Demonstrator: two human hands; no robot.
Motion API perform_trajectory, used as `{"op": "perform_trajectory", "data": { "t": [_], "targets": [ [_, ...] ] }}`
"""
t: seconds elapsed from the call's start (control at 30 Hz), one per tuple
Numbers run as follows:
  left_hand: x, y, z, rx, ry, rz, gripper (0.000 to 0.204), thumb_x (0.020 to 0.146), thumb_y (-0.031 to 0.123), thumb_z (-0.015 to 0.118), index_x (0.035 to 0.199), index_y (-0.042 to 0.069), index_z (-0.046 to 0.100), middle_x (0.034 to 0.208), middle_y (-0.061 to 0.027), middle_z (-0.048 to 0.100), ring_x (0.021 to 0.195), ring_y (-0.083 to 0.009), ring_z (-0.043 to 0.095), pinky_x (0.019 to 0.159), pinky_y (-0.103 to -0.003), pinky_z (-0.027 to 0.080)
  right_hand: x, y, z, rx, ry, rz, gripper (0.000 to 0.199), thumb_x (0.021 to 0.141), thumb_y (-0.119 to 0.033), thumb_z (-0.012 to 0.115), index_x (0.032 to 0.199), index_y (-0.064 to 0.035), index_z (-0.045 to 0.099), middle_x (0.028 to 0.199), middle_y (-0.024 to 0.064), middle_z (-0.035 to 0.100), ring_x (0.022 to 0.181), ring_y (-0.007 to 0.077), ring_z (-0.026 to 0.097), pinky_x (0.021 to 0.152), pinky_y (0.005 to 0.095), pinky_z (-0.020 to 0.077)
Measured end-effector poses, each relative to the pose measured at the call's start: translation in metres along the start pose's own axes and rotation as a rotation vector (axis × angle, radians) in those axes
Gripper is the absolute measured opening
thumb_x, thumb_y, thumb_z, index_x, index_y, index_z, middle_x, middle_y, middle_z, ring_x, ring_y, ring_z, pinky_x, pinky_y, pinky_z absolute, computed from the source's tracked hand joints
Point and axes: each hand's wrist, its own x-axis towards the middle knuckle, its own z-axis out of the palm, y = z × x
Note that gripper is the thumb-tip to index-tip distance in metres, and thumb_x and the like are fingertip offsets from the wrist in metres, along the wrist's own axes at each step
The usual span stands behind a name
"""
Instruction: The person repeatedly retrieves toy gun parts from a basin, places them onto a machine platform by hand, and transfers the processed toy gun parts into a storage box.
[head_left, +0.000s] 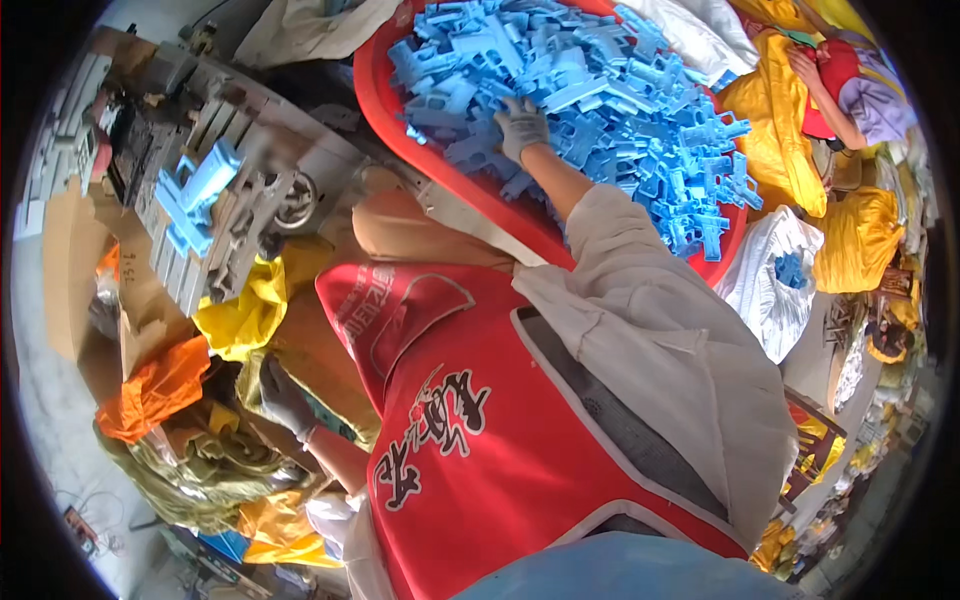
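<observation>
Cannot view whole of red tub (430, 166): cropped at top, covered inside by blue pistol-shaped pieces (620, 95). Cannot confirm contact of left hand (286, 398) with olive-yellow cloth (318, 368). Cannot identify far-right clutter (885, 440): too small.

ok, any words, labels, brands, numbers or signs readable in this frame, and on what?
Wording not copied out; locations only:
Red apron: large black brush-style characters, outlined in white, on its front.
Same apron, lower flap: smaller pale lettering, partly blurred.
Cardboard box: short dark marks on one side, too small to read surely.
Blue pistol-shaped pieces: no lettering I can make out.
</observation>
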Motion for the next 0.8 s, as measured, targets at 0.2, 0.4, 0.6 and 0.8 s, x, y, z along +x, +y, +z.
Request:
{"op": "perform_trajectory", "data": {
  "t": [0.2, 0.4, 0.6, 0.8],
  "targets": [
    [-0.008, 0.008, 0.004, -0.036, -0.022, -0.090, 0.033, 0.096, 0.021, 0.052, 0.113, -0.004, 0.063, 0.110, -0.0165, 0.066, 0.098, -0.0269, 0.063, 0.087, -0.036, 0.048, -0.037, -0.005, -0.009, 0.646, -0.137, -0.063, 0.039, 0.075, -0.027, 0.067, 0.106, -0.0065, 0.056, 0.099, 0.0176, 0.063, 0.083, 0.0362, 0.063, 0.075, 0.0428, 0.0505],
    [0.010, 0.001, 0.020, -0.159, -0.004, -0.030, 0.029, 0.096, 0.018, 0.052, 0.112, -0.003, 0.065, 0.107, -0.0141, 0.068, 0.095, -0.0247, 0.065, 0.084, -0.034, 0.051, -0.073, 0.004, 0.040, 1.103, -0.553, -0.225, 0.056, 0.091, -0.034, 0.056, 0.136, -0.0035, 0.043, 0.127, 0.0108, 0.054, 0.109, 0.0180, 0.051, 0.092, 0.0349, 0.0432],
    [0.020, 0.025, 0.007, -0.134, 0.021, 0.047, 0.029, 0.093, 0.015, 0.054, 0.114, -0.004, 0.063, 0.111, -0.0169, 0.067, 0.099, -0.0244, 0.064, 0.087, -0.034, 0.048, -0.064, 0.008, 0.062, 0.732, -0.563, -0.257, 0.055, 0.094, -0.032, 0.049, 0.140, -0.0046, 0.038, 0.137, 0.0168, 0.048, 0.123, 0.0260, 0.047, 0.102, 0.0388, 0.0367],
    [0.034, 0.070, -0.026, -0.195, 0.199, 0.106, 0.021, 0.091, 0.011, 0.057, 0.106, 0.000, 0.067, 0.101, -0.0142, 0.069, 0.095, -0.0223, 0.066, 0.086, -0.031, 0.049, -0.056, 0.001, 0.057, 0.840, -0.464, -0.295, 0.052, 0.096, -0.030, 0.049, 0.137, 0.0000, 0.043, 0.142, 0.0195, 0.043, 0.129, 0.0307, 0.044, 0.108, 0.0363, 0.0319]
  ]
}}
